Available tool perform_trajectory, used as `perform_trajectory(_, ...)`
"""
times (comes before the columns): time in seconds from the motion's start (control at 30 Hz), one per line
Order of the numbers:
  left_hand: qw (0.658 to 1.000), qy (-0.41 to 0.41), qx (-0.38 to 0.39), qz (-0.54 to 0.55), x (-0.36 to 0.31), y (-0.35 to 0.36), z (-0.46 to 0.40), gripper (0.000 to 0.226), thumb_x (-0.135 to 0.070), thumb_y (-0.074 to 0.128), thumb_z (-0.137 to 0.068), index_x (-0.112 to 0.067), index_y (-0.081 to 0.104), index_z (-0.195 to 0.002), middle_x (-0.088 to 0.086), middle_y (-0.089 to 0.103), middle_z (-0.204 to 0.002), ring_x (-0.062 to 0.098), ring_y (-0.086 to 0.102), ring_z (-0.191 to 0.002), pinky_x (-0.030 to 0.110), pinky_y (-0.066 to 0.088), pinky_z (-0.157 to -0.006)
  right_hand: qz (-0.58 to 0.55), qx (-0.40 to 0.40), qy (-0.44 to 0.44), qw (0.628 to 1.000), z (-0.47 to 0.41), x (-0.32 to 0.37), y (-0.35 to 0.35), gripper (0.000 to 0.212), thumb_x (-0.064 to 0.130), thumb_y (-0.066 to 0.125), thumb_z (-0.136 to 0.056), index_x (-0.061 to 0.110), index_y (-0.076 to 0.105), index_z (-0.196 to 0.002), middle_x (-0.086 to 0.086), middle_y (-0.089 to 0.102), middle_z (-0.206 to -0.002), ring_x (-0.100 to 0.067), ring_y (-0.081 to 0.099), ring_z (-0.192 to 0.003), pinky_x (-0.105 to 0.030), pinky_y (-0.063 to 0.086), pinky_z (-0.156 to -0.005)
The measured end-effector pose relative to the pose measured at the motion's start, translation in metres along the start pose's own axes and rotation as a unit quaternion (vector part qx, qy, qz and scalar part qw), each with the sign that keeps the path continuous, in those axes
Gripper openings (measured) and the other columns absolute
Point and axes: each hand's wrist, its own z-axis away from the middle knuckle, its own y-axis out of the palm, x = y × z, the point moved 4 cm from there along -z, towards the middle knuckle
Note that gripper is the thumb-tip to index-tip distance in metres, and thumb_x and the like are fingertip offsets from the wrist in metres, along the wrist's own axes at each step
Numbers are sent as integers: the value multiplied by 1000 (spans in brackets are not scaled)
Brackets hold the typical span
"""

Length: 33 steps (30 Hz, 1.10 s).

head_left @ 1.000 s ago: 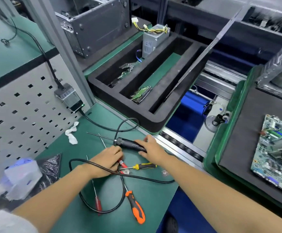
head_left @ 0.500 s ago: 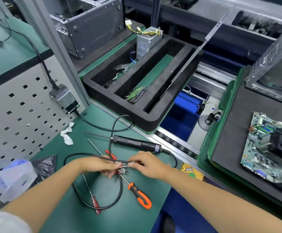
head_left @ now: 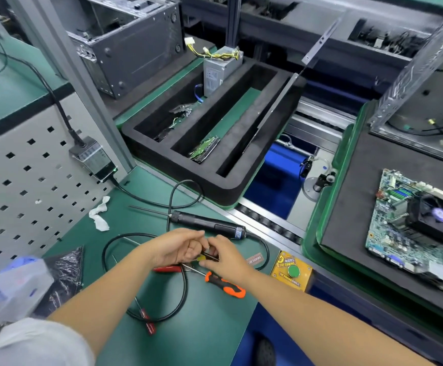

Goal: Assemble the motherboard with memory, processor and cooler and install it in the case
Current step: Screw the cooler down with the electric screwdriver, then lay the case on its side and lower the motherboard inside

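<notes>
The bench mat (head_left: 209, 326) is plain green. An orange-and-black screwdriver (head_left: 224, 283) lies on it beside a black electric driver (head_left: 209, 225) and a black cable (head_left: 180, 294). The foam tray (head_left: 231, 186) is black, the push-button box (head_left: 291, 270) yellow with a green button. The motherboard (head_left: 389, 231) looks blue-green, its cooler (head_left: 437, 217) black. The pegboard (head_left: 16, 186) is grey with dark square holes.

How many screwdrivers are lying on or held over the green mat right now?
At least 4: electric screwdriver beyond the hands, orange-handled under the right wrist, dark-red-handled near the left forearm, yellow-handled held between both hands. Others may be hidden.
</notes>
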Motion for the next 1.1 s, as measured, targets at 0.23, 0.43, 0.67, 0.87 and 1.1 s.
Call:
perform_trajectory(0.23,976,47,-174,121,-16,25,-14,29,-11,40,-101,1,60,-84,7,63,-55,10,58,-42,16,46,-39,-78,-25,67,994,14,0,-31,23,11,58,-91,5,63,-113,-9,62,-101,-13,54,-86,-16,42,-77)
perform_trajectory(0.43,991,114,-76,6,-74,120,-40,27,-14,41,-98,-6,61,-82,1,58,-56,9,50,-44,17,40,-41,-69,-86,97,989,59,-9,-129,16,10,57,-89,7,66,-102,-14,69,-94,-27,68,-82,-30,50,-77)
perform_trajectory(0.67,975,157,-15,-160,-135,281,-90,28,-18,44,-100,-4,63,-85,6,58,-66,13,54,-52,20,48,-51,-44,-199,151,967,165,-77,-285,12,10,58,-91,10,68,-99,-9,69,-87,-14,64,-72,-26,50,-68)
perform_trajectory(0.87,925,229,-19,-302,-166,395,-152,13,-15,57,-95,-3,58,-101,11,59,-87,13,57,-69,21,50,-60,-20,-295,230,927,241,-177,-392,13,11,62,-89,12,66,-101,-8,64,-90,-19,59,-84,-27,44,-72)
perform_trajectory(1.1,710,303,-3,-636,-206,448,-211,32,-37,68,-86,-14,59,-107,-3,56,-100,12,55,-83,23,44,-77,44,-296,250,921,262,-251,-501,22,17,59,-90,14,58,-112,-1,63,-105,-16,58,-90,-23,45,-78)
